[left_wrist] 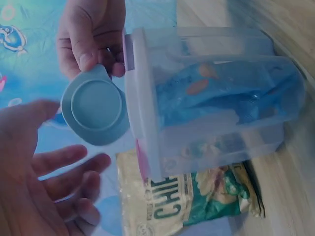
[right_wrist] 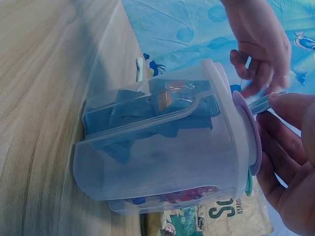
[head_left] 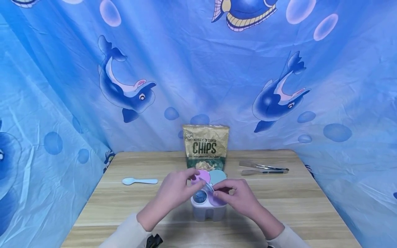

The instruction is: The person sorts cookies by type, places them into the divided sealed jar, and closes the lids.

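A translucent plastic container (head_left: 204,213) with round-lidded compartments stands on the table in front of me. My right hand (head_left: 237,196) pinches the tab of a light blue round lid (left_wrist: 97,105) between thumb and finger, tilted above the container. My left hand (head_left: 176,186) is beside that lid, its fingers spread and loosely bent, holding nothing in the left wrist view. The front left compartment is uncovered, and blue wrapped packets (head_left: 200,196) show inside. A pink lid (head_left: 203,175), a teal lid (head_left: 218,176) and a purple lid (head_left: 217,200) cover other compartments.
Behind the container a bag of chips (head_left: 206,146) stands upright. To the left lies a light blue spoon (head_left: 140,181); to the right lie tongs (head_left: 263,167) with dark handle parts. A blue sea-patterned curtain (head_left: 198,69) surrounds the wooden table (head_left: 124,203).
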The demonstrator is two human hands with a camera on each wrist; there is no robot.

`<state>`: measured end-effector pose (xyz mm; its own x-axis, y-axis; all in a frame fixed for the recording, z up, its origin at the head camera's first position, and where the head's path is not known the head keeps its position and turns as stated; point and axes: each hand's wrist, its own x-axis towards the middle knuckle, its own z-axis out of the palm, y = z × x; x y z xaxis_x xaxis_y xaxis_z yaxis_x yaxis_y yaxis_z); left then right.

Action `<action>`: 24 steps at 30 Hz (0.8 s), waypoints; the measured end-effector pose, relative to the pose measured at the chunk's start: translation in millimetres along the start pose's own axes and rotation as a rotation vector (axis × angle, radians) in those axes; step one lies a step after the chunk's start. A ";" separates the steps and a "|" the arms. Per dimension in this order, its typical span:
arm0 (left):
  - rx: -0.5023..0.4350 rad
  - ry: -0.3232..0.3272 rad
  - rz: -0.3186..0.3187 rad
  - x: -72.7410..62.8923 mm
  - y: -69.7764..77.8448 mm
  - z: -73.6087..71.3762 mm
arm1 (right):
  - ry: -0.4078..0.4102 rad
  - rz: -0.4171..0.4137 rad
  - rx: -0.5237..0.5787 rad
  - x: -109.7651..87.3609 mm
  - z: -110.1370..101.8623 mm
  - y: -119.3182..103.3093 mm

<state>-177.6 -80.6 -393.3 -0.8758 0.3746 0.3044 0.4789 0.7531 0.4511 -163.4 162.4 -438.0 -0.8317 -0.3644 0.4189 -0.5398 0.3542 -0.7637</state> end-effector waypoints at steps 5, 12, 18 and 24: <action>0.021 -0.041 -0.016 5.1 7.0 4.8 | -0.001 -0.004 -0.004 -1.0 0.3 0.7; -0.023 -0.045 -0.048 4.0 6.6 6.9 | -0.007 -0.036 0.000 -1.6 -1.8 3.8; -0.100 -0.071 -0.008 -7.2 -5.9 6.4 | 0.008 -0.048 0.001 -3.1 -9.5 8.1; -0.124 -0.064 0.039 -23.0 -16.7 6.6 | 0.007 -0.003 -0.010 -10.3 -15.5 14.5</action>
<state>-165.8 -98.2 -413.4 -0.8564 0.4391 0.2715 0.5131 0.6661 0.5414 -164.8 184.7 -445.8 -0.8311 -0.3594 0.4244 -0.5434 0.3618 -0.7575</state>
